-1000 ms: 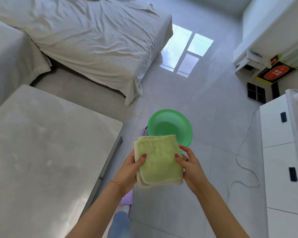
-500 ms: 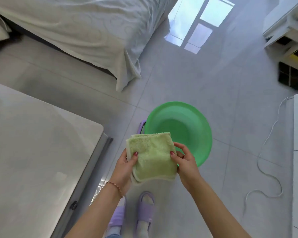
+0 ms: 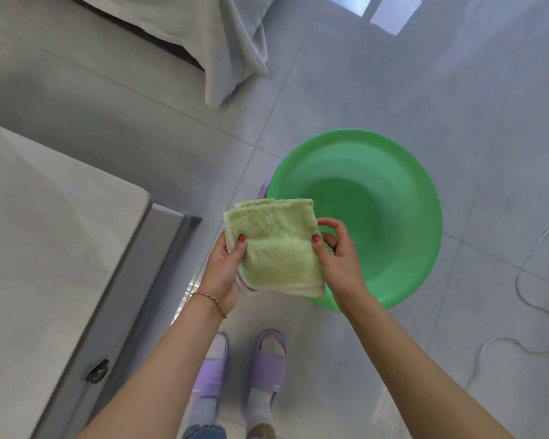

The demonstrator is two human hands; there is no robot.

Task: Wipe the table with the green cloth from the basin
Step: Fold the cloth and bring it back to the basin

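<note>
A folded light-green cloth (image 3: 274, 248) is held flat between both hands, in front of my body and above the floor. My left hand (image 3: 224, 270) grips its left edge, thumb on top. My right hand (image 3: 338, 256) pinches its right edge with thumb and fingers. Just right of the cloth and below it, a round green basin (image 3: 403, 198) stands on the floor; its near left part is hidden by the cloth and my right hand. The white table (image 3: 45, 248) fills the left side, its corner close to my left hand.
A bed with a hanging white sheet (image 3: 232, 49) stands at the top. A white cable (image 3: 520, 299) winds over the tiles at the right. My feet in purple slippers (image 3: 267, 362) stand below the hands. A small purple object (image 3: 264, 190) peeks out behind the basin.
The view has tilted downward, so the basin and my feet now show larger and lower. Both hands keep the same hold on the cloth, still over the basin's left edge.
</note>
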